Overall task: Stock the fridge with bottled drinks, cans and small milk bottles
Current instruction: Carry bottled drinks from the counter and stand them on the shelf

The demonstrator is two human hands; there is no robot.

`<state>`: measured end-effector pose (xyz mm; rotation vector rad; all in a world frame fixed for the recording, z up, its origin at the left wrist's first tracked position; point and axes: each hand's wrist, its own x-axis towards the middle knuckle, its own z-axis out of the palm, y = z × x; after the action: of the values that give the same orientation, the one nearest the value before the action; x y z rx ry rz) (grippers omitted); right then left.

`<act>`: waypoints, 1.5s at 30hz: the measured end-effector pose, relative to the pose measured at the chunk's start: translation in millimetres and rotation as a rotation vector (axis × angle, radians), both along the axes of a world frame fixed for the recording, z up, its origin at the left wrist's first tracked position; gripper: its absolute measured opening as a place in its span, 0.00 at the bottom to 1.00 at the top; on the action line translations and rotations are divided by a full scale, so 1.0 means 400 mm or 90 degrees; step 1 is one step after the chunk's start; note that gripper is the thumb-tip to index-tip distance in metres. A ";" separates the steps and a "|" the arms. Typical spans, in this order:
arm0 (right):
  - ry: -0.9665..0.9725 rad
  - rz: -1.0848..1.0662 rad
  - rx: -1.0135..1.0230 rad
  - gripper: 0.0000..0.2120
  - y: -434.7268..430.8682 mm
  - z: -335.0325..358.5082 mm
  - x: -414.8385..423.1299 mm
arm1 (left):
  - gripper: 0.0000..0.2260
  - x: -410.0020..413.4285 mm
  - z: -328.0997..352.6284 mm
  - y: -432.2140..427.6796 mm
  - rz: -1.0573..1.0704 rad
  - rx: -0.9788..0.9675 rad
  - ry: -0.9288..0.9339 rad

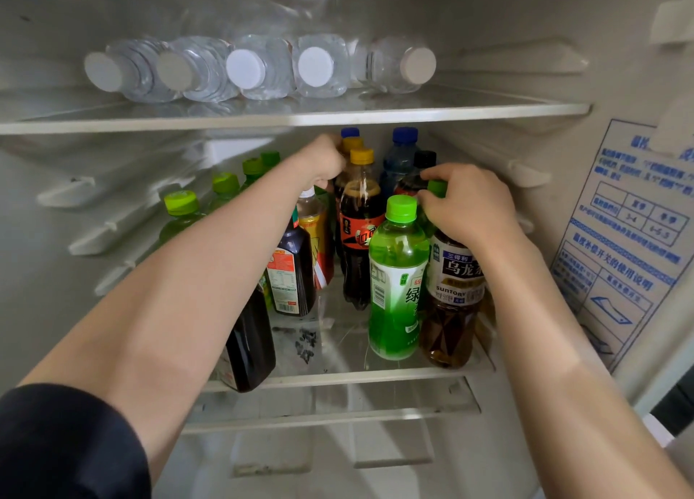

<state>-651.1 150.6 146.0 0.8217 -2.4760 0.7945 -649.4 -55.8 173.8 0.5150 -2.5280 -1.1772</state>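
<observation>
On the middle shelf (338, 377) of the fridge, our right hand (469, 207) is curled over the green cap of the oolong tea bottle (454, 292), fingers wrapped round its neck. That bottle is upright at the shelf's front right. Touching its left side stands the green tea bottle (396, 273), upright, bright green cap, not held.

Our left hand (325, 162) reaches deeper, fist-like, against the neck of the rear yellow-capped bottle (351, 144). Its fingertips are hidden, so we cannot tell if it grips that bottle or only touches it. Just in front stands the cola bottle (360, 235), yellow cap, orange label, upright.

Right of these, at the back, we see blue-capped bottles (402, 156) and a black-capped bottle (424, 158). Under the left forearm are a white-capped bottle (313, 220) with a yellow label and two dark bottles (294, 265), partly hidden by the arm. Along the left side a row of green-capped bottles (182, 207) runs front to back.

On the upper shelf (300, 118) five water bottles (248, 68) lie on their sides, white caps toward us. A blue-printed sticker (631, 235) is on the right inner wall. A dark sleeve (64, 446) covers the left upper arm.
</observation>
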 end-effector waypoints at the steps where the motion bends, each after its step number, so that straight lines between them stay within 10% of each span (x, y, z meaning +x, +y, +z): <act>1: 0.001 0.000 0.000 0.17 -0.001 0.001 0.000 | 0.14 0.001 0.001 -0.004 0.008 -0.002 0.000; 19: -0.005 -0.002 0.007 0.18 0.003 0.000 0.001 | 0.13 0.003 -0.002 0.016 0.020 0.011 0.032; 29: -0.006 0.009 0.000 0.18 0.002 0.000 0.002 | 0.03 0.109 -0.088 0.078 0.117 0.083 0.369; 37: -0.019 0.012 0.001 0.18 0.006 0.003 0.006 | 0.27 0.124 -0.182 0.072 -0.016 -0.022 0.233; 45: -0.040 0.013 -0.004 0.17 0.011 0.004 0.010 | 0.29 0.134 -0.198 0.049 -0.039 -0.039 0.274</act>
<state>-647.0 155.0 147.8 0.8328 -2.5222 0.8463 -595.9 -36.2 94.5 0.1460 -2.2114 -1.0895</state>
